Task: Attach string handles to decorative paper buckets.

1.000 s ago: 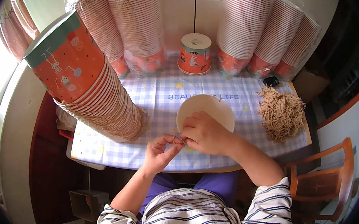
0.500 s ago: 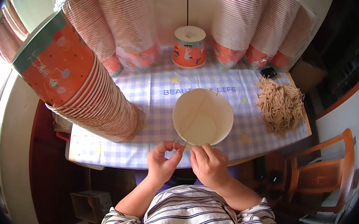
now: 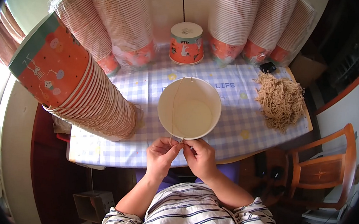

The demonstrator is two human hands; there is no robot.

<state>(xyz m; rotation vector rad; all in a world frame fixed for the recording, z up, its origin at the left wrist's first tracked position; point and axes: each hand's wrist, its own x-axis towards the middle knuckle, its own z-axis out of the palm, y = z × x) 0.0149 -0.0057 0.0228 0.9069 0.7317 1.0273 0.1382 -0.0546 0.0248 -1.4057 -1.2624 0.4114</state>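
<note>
Your left hand (image 3: 161,153) and right hand (image 3: 200,156) both pinched the thin tan string (image 3: 174,107) shut. It ran straight away from your fingers, across the open white paper bucket (image 3: 189,108) just beyond them.

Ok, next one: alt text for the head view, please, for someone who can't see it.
Seen from above, a person's left hand and right hand pinch a thin string at the near rim of an open paper cup on a checked tablecloth. Long stacks of orange cups lie around it, with a pile of strings to the right.

Bright daylight from the left, soft shadows, sharp centre, heavy fisheye bending, black vignetted rim
</note>
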